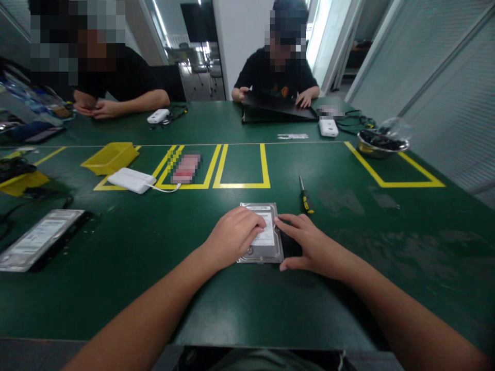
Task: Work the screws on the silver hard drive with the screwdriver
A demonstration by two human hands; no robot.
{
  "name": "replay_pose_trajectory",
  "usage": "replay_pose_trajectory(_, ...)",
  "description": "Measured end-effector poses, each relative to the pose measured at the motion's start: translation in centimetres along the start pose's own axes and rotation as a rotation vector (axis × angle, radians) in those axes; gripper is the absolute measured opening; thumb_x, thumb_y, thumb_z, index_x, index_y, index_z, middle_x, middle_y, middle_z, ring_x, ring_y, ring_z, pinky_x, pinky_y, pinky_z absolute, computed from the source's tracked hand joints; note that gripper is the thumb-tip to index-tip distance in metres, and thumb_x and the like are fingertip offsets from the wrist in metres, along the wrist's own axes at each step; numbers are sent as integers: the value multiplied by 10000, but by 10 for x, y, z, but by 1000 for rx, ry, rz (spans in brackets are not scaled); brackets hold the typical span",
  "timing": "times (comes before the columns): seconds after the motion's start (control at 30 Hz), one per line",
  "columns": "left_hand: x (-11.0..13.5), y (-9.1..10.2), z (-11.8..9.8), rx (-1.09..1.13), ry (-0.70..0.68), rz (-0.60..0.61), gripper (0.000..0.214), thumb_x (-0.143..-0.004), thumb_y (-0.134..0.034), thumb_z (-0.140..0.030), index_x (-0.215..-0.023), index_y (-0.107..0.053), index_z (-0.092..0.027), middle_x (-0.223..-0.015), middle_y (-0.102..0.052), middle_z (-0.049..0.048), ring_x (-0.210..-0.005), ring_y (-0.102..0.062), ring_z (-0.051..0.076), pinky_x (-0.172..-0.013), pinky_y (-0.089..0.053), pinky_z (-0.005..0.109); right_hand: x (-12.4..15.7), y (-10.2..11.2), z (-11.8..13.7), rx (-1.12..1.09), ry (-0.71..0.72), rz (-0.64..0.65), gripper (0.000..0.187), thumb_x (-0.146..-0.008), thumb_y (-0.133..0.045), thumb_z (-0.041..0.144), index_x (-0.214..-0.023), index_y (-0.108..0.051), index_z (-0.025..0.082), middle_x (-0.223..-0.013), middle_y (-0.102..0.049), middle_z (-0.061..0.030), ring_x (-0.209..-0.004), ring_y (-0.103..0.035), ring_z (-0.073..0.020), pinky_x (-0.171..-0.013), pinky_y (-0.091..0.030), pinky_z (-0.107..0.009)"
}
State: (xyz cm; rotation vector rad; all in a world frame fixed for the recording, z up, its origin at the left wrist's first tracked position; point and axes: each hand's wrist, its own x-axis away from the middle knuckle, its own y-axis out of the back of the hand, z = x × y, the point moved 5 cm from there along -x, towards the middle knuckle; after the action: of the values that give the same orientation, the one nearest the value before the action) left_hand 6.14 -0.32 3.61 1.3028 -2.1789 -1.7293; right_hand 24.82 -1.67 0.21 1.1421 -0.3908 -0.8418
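Observation:
A silver hard drive (268,252) with a white label lies flat on the green table in front of me. My left hand (232,234) covers its left part, fingers curled and pressed together over the label. Whatever may be between those fingertips is hidden. Along the drive's right edge is my right hand (305,239), fingers apart and thumb spread, with a fingertip at or very near the edge. Beyond the right hand lies a screwdriver (306,198) with a yellow and black handle, its shaft pointing away from me.
Another hard drive (42,237) lies at left. Farther off are a yellow bin (112,158), a white power bank (131,179) cabled to a blurred phone (186,168), and a metal bowl (381,147) of dark parts. Across the table, one person handles a black panel (276,108); another sits at left.

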Motion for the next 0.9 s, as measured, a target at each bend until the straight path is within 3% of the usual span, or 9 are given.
replay_pose_trajectory(0.23,-4,-2,-4,-47,-22,97,173,-974,-471,-241,-950,-627,-171,-929,-673,60,-908,-584,209,-864,-453,384,-1,0,4,8,20,-9,959,-716,-742,604,-1468,-413,108,-1435,-473,-214,-1233,-463,-353,-1060,-427,-559)
replay_pose_trajectory(0.6,-12,-7,1,21,29,241,135,-955,-488,-215,-959,-620,-187,-953,-680,40,-901,-633,184,-831,-492,325,-1,2,8,75,26,1,936,-760,-690,622,-1479,-400,96,-1446,-471,-208,-1215,-451,-351,-1042,-445,-559)
replay_pose_trajectory(0.9,-28,-3,3,18,-64,317,151,-948,-515,-209,-942,-665,-188,-930,-680,36,-876,-623,178,-802,-470,307,2,11,14,243,51,0,871,-765,-695,603,-1432,-473,89,-1397,-516,-216,-1162,-488,-352,-1010,-466,-536)
